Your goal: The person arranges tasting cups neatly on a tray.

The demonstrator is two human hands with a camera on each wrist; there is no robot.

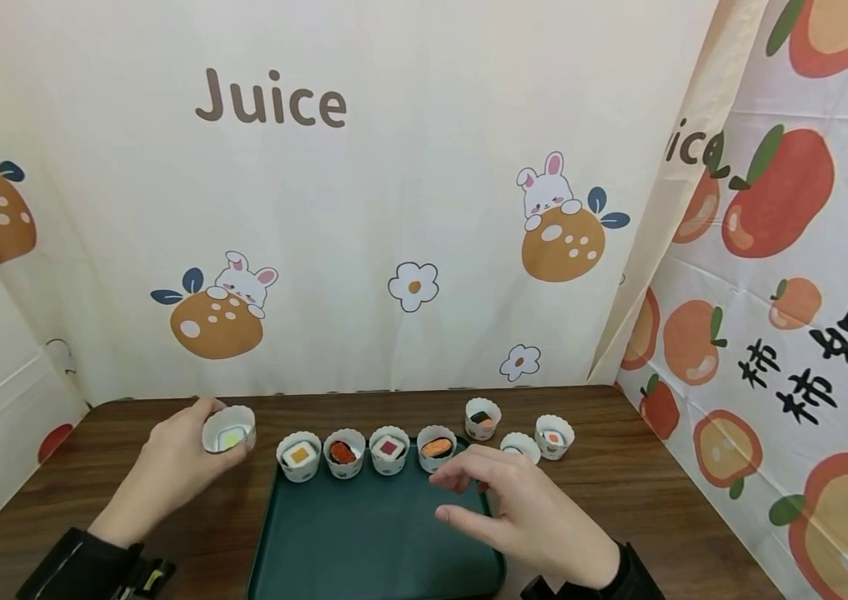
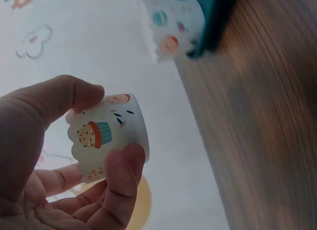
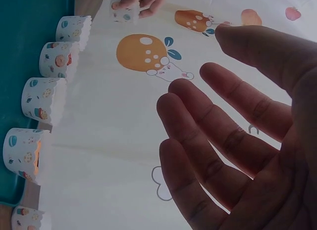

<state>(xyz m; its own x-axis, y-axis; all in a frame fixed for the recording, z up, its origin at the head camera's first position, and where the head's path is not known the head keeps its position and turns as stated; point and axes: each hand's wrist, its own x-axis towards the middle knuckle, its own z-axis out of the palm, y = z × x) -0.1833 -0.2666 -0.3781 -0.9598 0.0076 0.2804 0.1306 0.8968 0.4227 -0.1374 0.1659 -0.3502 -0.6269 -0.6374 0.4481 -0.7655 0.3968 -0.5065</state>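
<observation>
My left hand (image 1: 172,454) pinches a white scallop-edged paper baking cup (image 2: 106,136) between thumb and fingers, raised left of the tray. A pale yellow-green piece (image 1: 231,437) shows inside that cup. On the tray's far edge stands a row of similar cups, holding what look like sushi pieces: one yellow and white (image 1: 299,455), one orange-red (image 1: 343,452), one white with a dark red centre (image 1: 389,447) and one orange (image 1: 437,447). Over the tray's right side, my right hand (image 1: 529,508) hovers with fingers spread and slightly bent, holding nothing.
The dark green tray (image 1: 363,542) lies on a brown wooden table (image 1: 191,521). Behind its right corner stand a cup with a dark and orange piece (image 1: 483,419), a partly hidden cup (image 1: 519,443) and another cup (image 1: 554,437). Printed curtains (image 1: 408,192) hang behind the table.
</observation>
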